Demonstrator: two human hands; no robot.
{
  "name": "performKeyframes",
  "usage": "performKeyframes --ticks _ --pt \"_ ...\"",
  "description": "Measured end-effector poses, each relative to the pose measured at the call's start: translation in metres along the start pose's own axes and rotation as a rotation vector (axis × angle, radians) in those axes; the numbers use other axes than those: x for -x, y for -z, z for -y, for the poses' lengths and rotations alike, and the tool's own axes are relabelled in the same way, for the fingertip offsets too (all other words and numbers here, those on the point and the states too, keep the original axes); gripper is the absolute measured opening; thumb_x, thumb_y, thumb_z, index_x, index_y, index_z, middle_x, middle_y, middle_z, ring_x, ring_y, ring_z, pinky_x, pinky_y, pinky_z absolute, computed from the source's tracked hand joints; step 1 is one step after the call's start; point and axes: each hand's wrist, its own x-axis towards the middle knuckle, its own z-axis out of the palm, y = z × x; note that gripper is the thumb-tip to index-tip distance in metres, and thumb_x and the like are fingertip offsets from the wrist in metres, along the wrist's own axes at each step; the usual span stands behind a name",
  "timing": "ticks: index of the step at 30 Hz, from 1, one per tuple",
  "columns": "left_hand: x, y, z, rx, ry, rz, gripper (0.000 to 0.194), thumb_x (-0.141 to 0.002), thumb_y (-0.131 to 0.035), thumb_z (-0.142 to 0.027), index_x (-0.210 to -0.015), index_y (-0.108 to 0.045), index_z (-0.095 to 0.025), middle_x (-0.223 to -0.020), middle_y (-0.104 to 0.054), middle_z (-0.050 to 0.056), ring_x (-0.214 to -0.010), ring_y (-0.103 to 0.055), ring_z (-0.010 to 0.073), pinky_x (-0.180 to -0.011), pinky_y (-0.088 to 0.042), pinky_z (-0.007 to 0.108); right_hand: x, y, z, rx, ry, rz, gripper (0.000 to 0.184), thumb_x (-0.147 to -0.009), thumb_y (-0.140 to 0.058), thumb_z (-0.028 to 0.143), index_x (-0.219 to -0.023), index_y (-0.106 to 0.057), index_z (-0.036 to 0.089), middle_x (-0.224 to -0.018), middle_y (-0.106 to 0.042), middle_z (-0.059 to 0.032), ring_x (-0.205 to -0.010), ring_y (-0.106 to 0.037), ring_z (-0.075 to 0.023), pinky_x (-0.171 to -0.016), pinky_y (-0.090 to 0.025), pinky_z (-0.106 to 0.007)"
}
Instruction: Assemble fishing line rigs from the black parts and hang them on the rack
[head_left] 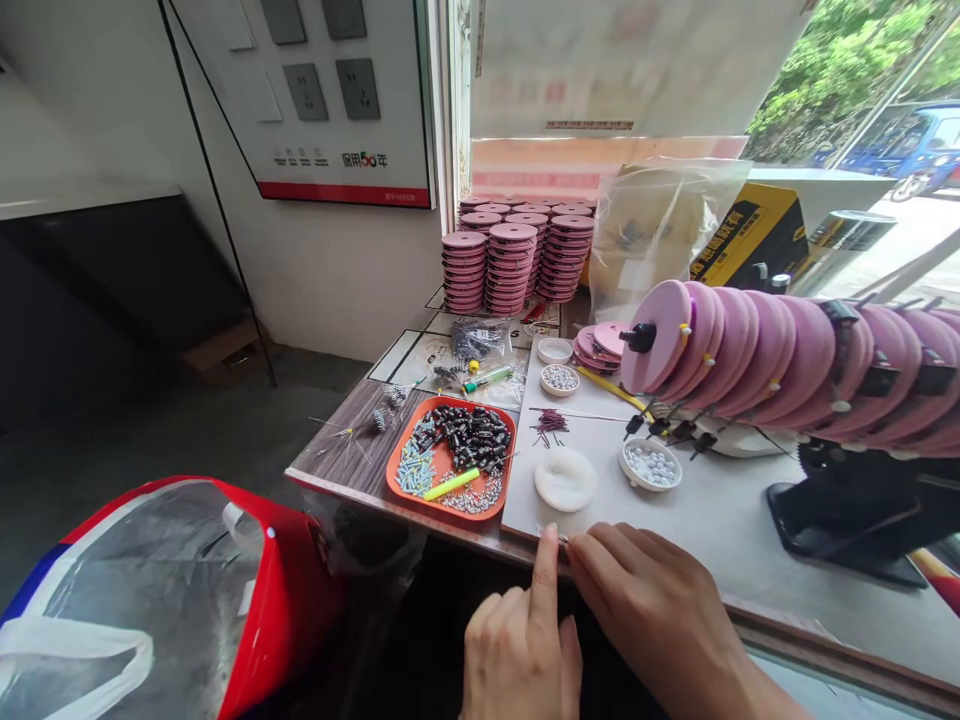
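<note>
The left hand [517, 640] reaches up to the near edge of the tabletop [712, 540] with its index finger stretched straight and the other fingers curled in, the thumb standing apart; whether those curled fingers close on anything, I cannot tell. Just beside it, the right hand [649, 590] has its fingers drawn together near that fingertip, and whether its grip has hold of something tiny is too small to make out. The white round pad [565, 480] lies flat on the tabletop just beyond both hands, straight ahead of the left index fingertip, which is slightly the nearer, and forward and a little left of the right fingertips; being round, it shows no clear long axis. Left of the pad sits the orange tray [393, 476] of small parts, right of it a dish of white beads [651, 466], with a little bundle of dark red pieces [553, 421] behind
</note>
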Motion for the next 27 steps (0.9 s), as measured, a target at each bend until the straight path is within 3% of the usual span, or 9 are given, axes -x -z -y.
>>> performKeyframes --ticks 10,18,22,27 --pt "0.001 0.002 -0.002 -0.258 -0.037 -0.032 0.063 -0.071 -0.052 -0.002 -0.133 -0.040 -0.008 -0.053 -0.055 -0.005 -0.044 -0.051 0.0159 -0.051 -0.038 0.031 0.003 -0.003 -0.002 -0.020 0.007 -0.016 0.045 -0.099 -0.029 0.019 -0.060 -0.053 0.019 -0.054 -0.051 -0.0004 -0.048 -0.043 -0.0139 -0.051 -0.027 -0.028" --pt "0.002 0.001 -0.001 -0.333 -0.068 -0.020 0.066 -0.070 -0.048 0.003 -0.135 -0.038 -0.007 -0.051 -0.053 -0.004 -0.043 -0.050 0.0151 -0.049 -0.039 0.031 0.002 -0.001 -0.003 -0.037 0.031 -0.009 0.041 -0.097 -0.029 0.013 -0.064 -0.054 0.018 -0.055 -0.053 -0.0008 -0.048 -0.043 -0.0134 -0.049 -0.030 -0.027" --pt "0.000 0.007 -0.001 -0.399 -0.119 0.042 0.069 -0.066 -0.047 0.006 -0.133 -0.040 -0.005 -0.050 -0.054 -0.003 -0.044 -0.051 0.0159 -0.049 -0.039 0.032 0.008 0.011 -0.013 -0.018 0.084 0.027 0.039 -0.095 -0.027 0.007 -0.073 -0.058 0.017 -0.060 -0.056 -0.0015 -0.053 -0.049 -0.0135 -0.053 -0.035 -0.026" --pt "-0.003 0.010 0.004 -0.395 -0.188 0.023 0.069 -0.066 -0.045 0.006 -0.134 -0.037 0.000 -0.049 -0.053 -0.003 -0.044 -0.050 0.0166 -0.047 -0.036 0.032 0.019 0.027 -0.029 0.024 0.069 0.023 0.036 -0.096 -0.031 0.014 -0.074 -0.059 0.017 -0.061 -0.058 -0.0019 -0.057 -0.052 -0.0153 -0.060 -0.036 -0.029"
